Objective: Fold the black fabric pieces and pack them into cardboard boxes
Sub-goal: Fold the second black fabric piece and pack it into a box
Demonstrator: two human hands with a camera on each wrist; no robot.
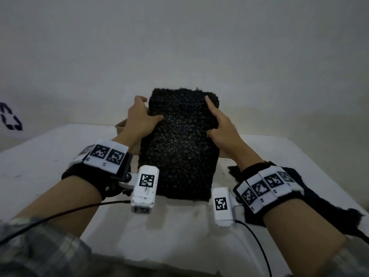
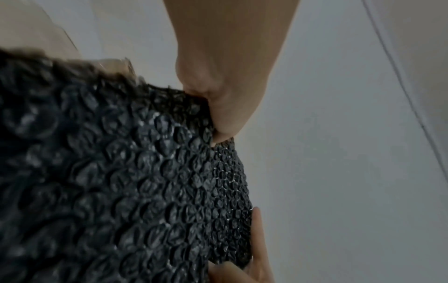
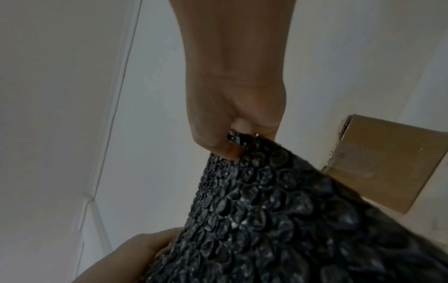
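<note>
A folded black fabric piece with a bubbly texture is held up above the white table, tilted toward me. My left hand grips its left edge, thumb on the front and fingers behind. On the right edge my right hand grips with the thumb in front. The cardboard box stands behind the fabric and is mostly hidden by it. In the left wrist view the left hand pinches the fabric. In the right wrist view the right hand pinches the fabric near the box.
A second black fabric piece lies on the table under my right wrist. Cables run from both wrist cameras toward me. A pale wall rises behind the table, with a dark printed mark at far left.
</note>
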